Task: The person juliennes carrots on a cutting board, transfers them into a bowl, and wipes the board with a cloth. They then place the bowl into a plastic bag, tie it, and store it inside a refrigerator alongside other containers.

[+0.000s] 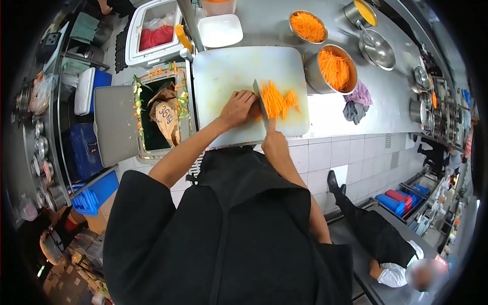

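Note:
My right hand (276, 142) is closed round the handle of a kitchen knife (258, 94), index finger stretched along it. The blade points away from me over a white cutting board (218, 71). Left of the blade, my left hand (239, 108) presses down with curled fingers. A bit of orange carrot (257, 119) shows at its edge; most of what lies beneath is hidden. Just right of the blade, thin carrot strips (277, 101) are heaped on the board.
A deep pot (311, 73) and a bowl (292, 29) hold shredded carrot. Beyond are a metal bowl (384, 56), cloths (358, 101) and a white tray (220, 30). An open waste bin (189, 112) adjoins the board's left side. Another person (381, 234) is at lower right.

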`<state>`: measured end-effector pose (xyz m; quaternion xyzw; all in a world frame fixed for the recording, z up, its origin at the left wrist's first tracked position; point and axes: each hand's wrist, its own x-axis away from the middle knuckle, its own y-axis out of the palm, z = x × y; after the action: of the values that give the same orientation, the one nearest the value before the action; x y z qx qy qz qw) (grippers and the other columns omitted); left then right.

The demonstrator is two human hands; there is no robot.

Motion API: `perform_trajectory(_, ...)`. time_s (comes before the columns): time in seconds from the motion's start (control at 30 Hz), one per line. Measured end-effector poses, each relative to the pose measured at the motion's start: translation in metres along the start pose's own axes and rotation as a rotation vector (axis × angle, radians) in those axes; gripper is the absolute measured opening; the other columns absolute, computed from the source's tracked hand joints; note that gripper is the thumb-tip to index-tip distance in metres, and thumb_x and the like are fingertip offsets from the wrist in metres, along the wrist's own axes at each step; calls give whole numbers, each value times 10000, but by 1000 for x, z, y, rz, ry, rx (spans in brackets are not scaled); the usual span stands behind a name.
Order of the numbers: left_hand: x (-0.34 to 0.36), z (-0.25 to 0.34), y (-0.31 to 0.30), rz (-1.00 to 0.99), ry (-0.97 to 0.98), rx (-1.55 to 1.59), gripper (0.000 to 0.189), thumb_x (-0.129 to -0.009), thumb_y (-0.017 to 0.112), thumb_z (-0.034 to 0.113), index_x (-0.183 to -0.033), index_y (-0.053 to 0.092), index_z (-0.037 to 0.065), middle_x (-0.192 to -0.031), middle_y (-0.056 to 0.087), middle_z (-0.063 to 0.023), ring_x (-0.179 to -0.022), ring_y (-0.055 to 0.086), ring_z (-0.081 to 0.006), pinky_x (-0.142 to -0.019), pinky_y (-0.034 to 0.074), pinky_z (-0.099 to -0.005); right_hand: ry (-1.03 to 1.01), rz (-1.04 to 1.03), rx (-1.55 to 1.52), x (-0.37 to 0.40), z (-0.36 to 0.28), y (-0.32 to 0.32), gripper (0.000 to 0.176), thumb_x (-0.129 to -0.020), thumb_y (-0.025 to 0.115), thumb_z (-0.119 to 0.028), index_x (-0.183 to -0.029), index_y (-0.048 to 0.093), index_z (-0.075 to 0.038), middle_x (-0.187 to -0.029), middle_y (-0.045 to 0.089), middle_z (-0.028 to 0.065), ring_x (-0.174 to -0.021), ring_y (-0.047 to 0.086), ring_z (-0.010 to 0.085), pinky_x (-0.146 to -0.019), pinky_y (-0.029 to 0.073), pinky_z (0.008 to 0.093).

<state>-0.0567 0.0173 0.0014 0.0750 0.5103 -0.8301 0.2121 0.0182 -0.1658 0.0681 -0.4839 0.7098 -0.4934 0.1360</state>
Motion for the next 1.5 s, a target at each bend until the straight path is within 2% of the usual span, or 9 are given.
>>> perform_trajectory(0.1, 3, 0, 6, 20, 4, 15, 397, -733, 630, 89, -1111, 551, -7, -1055, 553, -141, -1040, 529, -300, -878, 402, -393, 102, -94, -10, 18, -28, -38, 451, -812, 502, 5, -1218, 316, 68, -706, 601, 332, -690, 596, 522, -647, 467, 596)
perform_trajectory(0.27, -2, 0, 2, -15, -57, -17, 344, -771, 602, 102, -1099, 564, 6, -1042, 571, -130, -1047, 541, -281, -872, 407, -397, 1, -8, -29, 1, -6, -9, 435, -789, 508, 32, -1183, 325, 68, -701, 597, 329, -685, 594, 520, -631, 462, 592)
perform_trajectory(0.43, 2, -3, 6, 73, -37, -8, 326, -761, 607, 110, -1068, 574, 2, -1019, 571, -130, -1019, 543, -284, -862, 410, -402, 90, -30, -78, 17, -23, -17, 382, -785, 501, 63, -1131, 338, 56, -682, 588, 326, -676, 586, 519, -619, 455, 596)
perform_trajectory(0.67, -3, -1, -18, 69, -105, 9, 280, -767, 606, 84, -1039, 566, 34, -1039, 556, -127, -1001, 539, -297, -849, 419, -402, -15, 72, -97, -2, -10, 2, 398, -782, 515, 67, -1138, 339, 61, -654, 580, 322, -642, 579, 517, -596, 458, 590)
perform_trajectory(0.93, 13, -7, -2, 27, -41, -57, 312, -803, 588, 135, -1109, 574, 73, -1022, 565, -99, -1006, 536, -275, -852, 412, -381, 71, -76, -1, 19, -40, -41, 381, -818, 498, 35, -1165, 344, 66, -711, 604, 331, -688, 607, 508, -616, 475, 578)
perform_trajectory(1.07, 14, -5, -4, 21, -52, -52, 333, -800, 587, 132, -1127, 574, 70, -1018, 562, -100, -1003, 536, -275, -850, 413, -379, 121, -93, 52, 15, -31, -17, 391, -826, 498, 27, -1184, 343, 55, -724, 611, 324, -701, 608, 504, -628, 476, 576)
perform_trajectory(1.37, -6, -26, -19, -17, -268, 243, 245, -812, 638, 116, -1048, 592, 69, -997, 579, -128, -925, 575, -316, -785, 431, -417, 24, 25, -11, -3, -15, 2, 351, -840, 498, 11, -1150, 334, 7, -715, 613, 308, -694, 611, 499, -623, 471, 583)
perform_trajectory(1.43, -24, -38, -30, 258, -332, 141, 187, -843, 650, 143, -1013, 603, 81, -999, 588, -123, -905, 595, -326, -771, 452, -437, 15, 14, -8, 0, -14, 4, 339, -849, 486, 3, -1150, 332, 11, -715, 613, 310, -688, 608, 503, -620, 470, 585)
perform_trajectory(1.5, -36, -51, -31, 130, -346, 88, 197, -838, 665, 154, -1012, 606, 84, -1001, 593, -121, -916, 598, -324, -774, 461, -439, 4, 27, -19, 1, -14, 6, 328, -856, 478, -6, -1148, 330, 13, -716, 612, 313, -689, 608, 506, -622, 471, 585)
